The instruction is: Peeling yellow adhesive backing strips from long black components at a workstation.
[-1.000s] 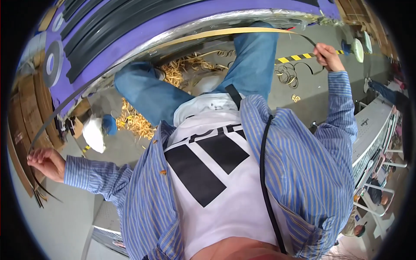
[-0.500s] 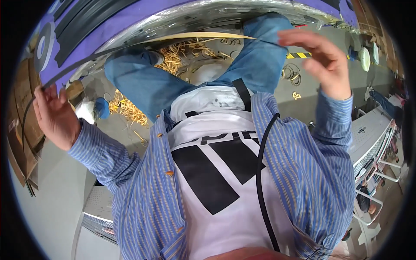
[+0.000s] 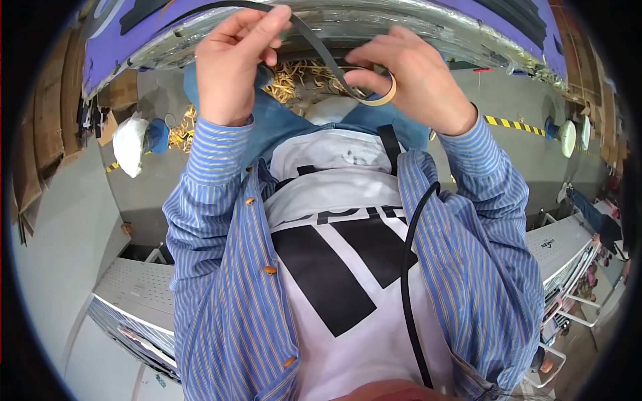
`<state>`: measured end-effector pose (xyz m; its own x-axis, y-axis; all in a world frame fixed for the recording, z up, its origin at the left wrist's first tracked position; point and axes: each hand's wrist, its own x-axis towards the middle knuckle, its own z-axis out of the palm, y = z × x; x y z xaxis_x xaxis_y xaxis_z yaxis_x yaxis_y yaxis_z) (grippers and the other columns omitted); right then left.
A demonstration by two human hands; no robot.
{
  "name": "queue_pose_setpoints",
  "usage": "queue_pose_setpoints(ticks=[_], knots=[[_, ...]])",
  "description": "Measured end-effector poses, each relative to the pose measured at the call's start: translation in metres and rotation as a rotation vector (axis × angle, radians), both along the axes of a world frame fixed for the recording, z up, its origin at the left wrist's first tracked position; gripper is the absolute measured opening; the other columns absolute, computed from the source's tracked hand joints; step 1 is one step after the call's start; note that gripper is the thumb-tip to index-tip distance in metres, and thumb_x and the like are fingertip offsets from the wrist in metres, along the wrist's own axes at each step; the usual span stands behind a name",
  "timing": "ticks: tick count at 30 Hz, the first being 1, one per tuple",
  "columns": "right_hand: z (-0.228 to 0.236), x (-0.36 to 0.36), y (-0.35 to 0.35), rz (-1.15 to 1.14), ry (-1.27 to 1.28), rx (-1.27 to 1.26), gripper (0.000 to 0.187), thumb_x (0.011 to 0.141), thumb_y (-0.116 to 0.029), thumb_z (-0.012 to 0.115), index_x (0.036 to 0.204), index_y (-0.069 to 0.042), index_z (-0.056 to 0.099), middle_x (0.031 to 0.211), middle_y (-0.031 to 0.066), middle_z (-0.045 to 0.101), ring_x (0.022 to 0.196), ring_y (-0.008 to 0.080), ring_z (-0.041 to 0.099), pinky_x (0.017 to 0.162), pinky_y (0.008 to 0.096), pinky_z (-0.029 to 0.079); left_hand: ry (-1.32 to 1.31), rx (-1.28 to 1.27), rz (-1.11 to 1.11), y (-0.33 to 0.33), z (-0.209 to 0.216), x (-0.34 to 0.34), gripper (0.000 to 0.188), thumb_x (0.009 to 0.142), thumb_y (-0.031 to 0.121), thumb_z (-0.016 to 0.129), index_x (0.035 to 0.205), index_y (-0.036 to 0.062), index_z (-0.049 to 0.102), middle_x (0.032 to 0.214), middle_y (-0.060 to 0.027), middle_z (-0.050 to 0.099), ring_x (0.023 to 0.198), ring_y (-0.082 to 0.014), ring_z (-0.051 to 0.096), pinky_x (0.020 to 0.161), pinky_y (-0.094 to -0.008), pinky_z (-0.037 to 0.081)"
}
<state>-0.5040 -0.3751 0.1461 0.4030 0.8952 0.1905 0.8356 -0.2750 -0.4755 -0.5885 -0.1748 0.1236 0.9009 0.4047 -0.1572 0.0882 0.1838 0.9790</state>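
A narrow dark strip (image 3: pixel 313 41) with a tan underside runs between my hands, in front of a purple, film-wrapped surface. My left hand (image 3: pixel 231 67) is closed, pinching the strip between thumb and fingertips; part of it extends farther left over the purple surface. My right hand (image 3: pixel 418 80) has its fingers curled around the strip's other portion, which bends into a loop by the thumb with the tan side showing. The exact grip of the right fingers is partly hidden.
Curled tan strips (image 3: pixel 284 83) litter the floor between my knees. Clear film (image 3: pixel 441 30) wraps the edge of the purple surface (image 3: pixel 190 8). Cardboard (image 3: pixel 50 127) stands at the left. A white bag (image 3: pixel 129 144) sits by a blue round object (image 3: pixel 158 136). Yellow-black tape (image 3: pixel 515 125) marks the floor.
My hands have come much closer together. My left hand moved right and farther away, and my right hand moved left. The strip, stretched long before, now bends into a loop.
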Motion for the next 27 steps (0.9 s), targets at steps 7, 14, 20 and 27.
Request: queue_pose_setpoints(ticks=[7, 14, 20, 27], knots=[[-0.043, 0.025, -0.059, -0.185, 0.931, -0.159, 0.028, 0.088, -0.030, 0.057, 0.097, -0.006, 0.066, 0.048, 0.0049, 0.051, 0.044, 0.0136, 0.049, 0.045, 0.0283, 0.037, 0.205, 0.349, -0.548, 0.000, -0.102, -0.070, 0.042, 0.085, 0.020, 0.065, 0.120, -0.0014, 0.055, 0.100, -0.0104, 0.065, 0.088, -0.0139, 0.060, 0.076, -0.0272, 0.049], [-0.134, -0.026, -0.134, -0.132, 0.993, -0.218, 0.025, 0.087, -0.021, 0.061, 0.103, -0.002, 0.064, 0.070, -0.0022, 0.059, 0.053, 0.0051, 0.049, 0.047, 0.0190, 0.037, 0.528, 0.184, -0.718, -0.033, -0.107, -0.105, 0.021, 0.087, 0.015, 0.064, 0.102, 0.0010, 0.059, 0.081, 0.0020, 0.058, 0.076, -0.0048, 0.053, 0.070, -0.0184, 0.043], [-0.155, -0.032, -0.132, -0.273, 1.456, -0.095, 0.021, 0.086, -0.021, 0.064, 0.097, -0.002, 0.064, 0.072, -0.0007, 0.061, 0.059, 0.0044, 0.052, 0.051, 0.0194, 0.040, 0.470, -0.176, -0.518, -0.016, -0.127, -0.082, 0.013, 0.085, 0.014, 0.064, 0.094, 0.0048, 0.062, 0.083, 0.0035, 0.061, 0.074, -0.0041, 0.055, 0.068, -0.0189, 0.044], [-0.165, -0.023, -0.105, -0.685, 1.692, 0.232, 0.017, 0.087, -0.022, 0.063, 0.086, -0.005, 0.061, 0.065, -0.0022, 0.055, 0.050, 0.0017, 0.044, 0.043, 0.0184, 0.031, 0.428, -0.237, -0.386, 0.007, -0.161, -0.060, 0.014, 0.084, 0.016, 0.066, 0.093, 0.0053, 0.063, 0.084, 0.0031, 0.062, 0.076, -0.0049, 0.055, 0.071, -0.0200, 0.044]])
